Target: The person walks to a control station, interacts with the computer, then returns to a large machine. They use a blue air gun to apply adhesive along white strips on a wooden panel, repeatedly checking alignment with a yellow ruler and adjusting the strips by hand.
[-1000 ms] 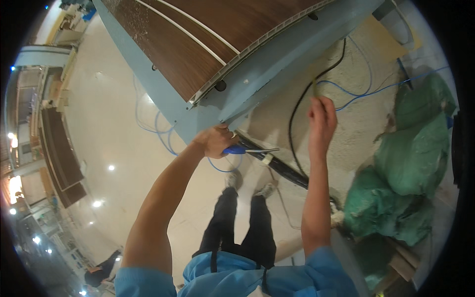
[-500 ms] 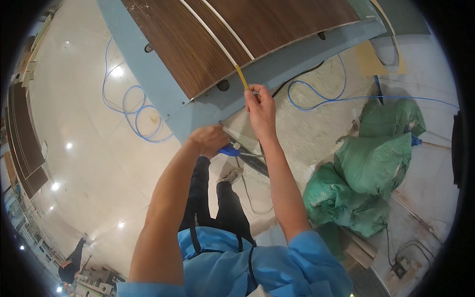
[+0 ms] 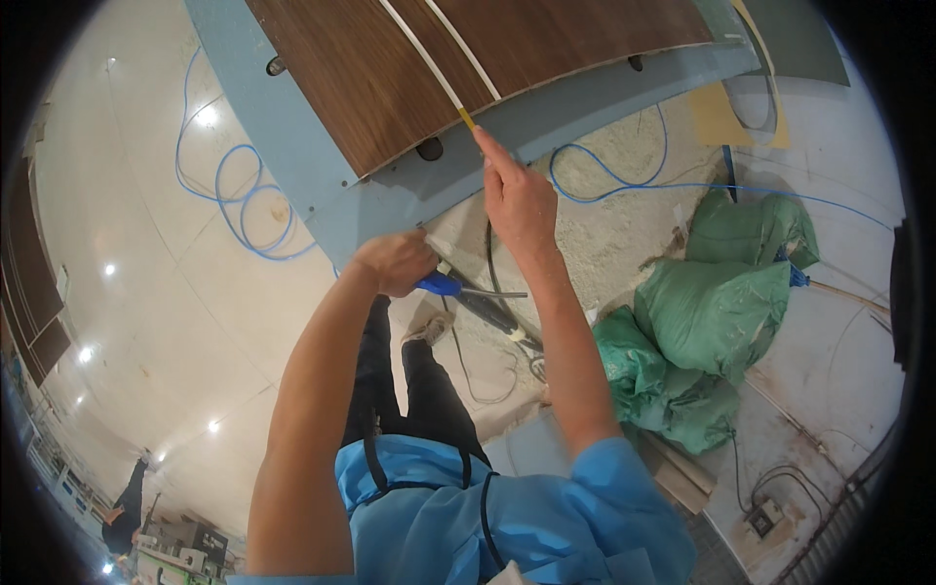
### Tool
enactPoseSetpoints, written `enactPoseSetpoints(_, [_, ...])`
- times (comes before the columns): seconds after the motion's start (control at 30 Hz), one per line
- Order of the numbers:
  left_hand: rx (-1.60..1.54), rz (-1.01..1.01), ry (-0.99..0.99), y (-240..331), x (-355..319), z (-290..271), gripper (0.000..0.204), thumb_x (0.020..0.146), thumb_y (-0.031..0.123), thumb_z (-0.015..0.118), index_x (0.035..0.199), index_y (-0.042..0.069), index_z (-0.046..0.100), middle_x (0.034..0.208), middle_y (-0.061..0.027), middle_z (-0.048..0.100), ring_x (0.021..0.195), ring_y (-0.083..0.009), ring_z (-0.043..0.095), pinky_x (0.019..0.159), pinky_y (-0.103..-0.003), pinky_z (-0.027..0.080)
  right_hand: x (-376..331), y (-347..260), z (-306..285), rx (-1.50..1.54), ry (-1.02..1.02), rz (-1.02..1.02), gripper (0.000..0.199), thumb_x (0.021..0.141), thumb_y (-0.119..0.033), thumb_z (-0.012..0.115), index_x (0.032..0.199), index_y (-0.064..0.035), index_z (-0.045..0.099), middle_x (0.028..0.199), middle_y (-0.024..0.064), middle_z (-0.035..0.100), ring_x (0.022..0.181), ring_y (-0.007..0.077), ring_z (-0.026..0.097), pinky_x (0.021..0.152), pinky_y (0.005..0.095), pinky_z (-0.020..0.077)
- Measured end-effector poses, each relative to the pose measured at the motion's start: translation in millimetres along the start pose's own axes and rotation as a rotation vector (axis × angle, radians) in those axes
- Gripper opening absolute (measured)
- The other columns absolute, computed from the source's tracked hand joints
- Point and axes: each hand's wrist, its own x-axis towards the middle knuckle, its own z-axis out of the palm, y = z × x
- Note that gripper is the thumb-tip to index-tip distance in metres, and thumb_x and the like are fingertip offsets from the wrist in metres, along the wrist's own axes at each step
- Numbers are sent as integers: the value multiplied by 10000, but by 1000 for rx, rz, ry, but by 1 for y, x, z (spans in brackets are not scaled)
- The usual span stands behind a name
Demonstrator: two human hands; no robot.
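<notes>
Two thin white strips (image 3: 429, 54) run side by side across the dark brown wood-grain panel (image 3: 409, 68) lying on the pale blue-grey workbench (image 3: 292, 127), and the left-hand strip ends in a short yellow tip (image 3: 467, 118) at the panel's near edge. We see our right hand (image 3: 517, 200) reaching up to that tip, with the fingertips (image 3: 485, 143) drawn together just below it; whether they actually pinch the yellow end we cannot tell, as the contact is too small to make out. Our left hand (image 3: 395, 261) sits lower, at the near edge of the workbench, fist closed around the blue-handled tool (image 3: 441, 285), whose thin dark metal end pokes out to the right. Both bare forearms come up from our light blue short-sleeved shirt (image 3: 487, 507), and our dark trousers and pale shoes (image 3: 429, 327) show between them.

Below the bench edge a black cable (image 3: 487, 283) runs down across the dusty concrete floor (image 3: 624, 224). A thin blue hose (image 3: 604, 175) loops over that floor on the right, and another coil of blue hose (image 3: 244, 195) lies on the glossy cream floor (image 3: 146, 292) to the left. Several bulging green sacks (image 3: 712, 312) are piled at the right, just beside our right elbow.
</notes>
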Motion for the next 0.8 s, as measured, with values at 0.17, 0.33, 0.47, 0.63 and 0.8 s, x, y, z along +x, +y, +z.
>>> enactPoseSetpoints(0.17, [-11, 16, 26, -1, 1, 4, 252, 633, 236, 734, 841, 124, 645, 846, -27, 658, 911, -238, 618, 918, -332, 481, 15, -2, -13, -160, -200, -37, 600, 981, -148, 583, 1563, -247, 473, 678, 173, 675, 657, 359, 696, 626, 490, 558])
enactPoseSetpoints(0.33, [-60, -15, 13, -1, 1, 8, 227, 656, 207, 709, 848, 112, 634, 855, -36, 661, 920, -251, 625, 926, -344, 486, 22, -2, -20, -155, -288, -35, 660, 979, -156, 577, 1605, -270, 399, 653, 210, 655, 654, 397, 688, 639, 528, 557])
enactPoseSetpoints(0.47, [-3, 6, 21, -2, 1, 12, 117, 769, 195, 651, 850, 115, 677, 904, -20, 704, 930, -206, 647, 937, -313, 476, 30, -6, -24, -159, -355, -25, 678, 985, -146, 567, 1620, -268, 363, 679, 240, 659, 679, 429, 688, 668, 543, 556])
enactPoseSetpoints(0.63, [-50, 20, -13, -4, 4, 16, 184, 712, 206, 668, 856, 95, 635, 886, -61, 676, 934, -244, 648, 955, -336, 492, 35, -16, -34, -171, -431, 9, 676, 990, -103, 544, 1619, -271, 362, 722, 255, 675, 701, 440, 690, 698, 549, 556])
enactPoseSetpoints(0.8, [-15, 51, 72, -5, 1, 14, 170, 727, 227, 681, 826, 94, 640, 871, -58, 684, 913, -235, 650, 946, -337, 495, 45, -25, -36, -250, -494, 51, 649, 1005, -86, 530, 1608, -278, 386, 792, 263, 696, 751, 446, 698, 719, 546, 551])
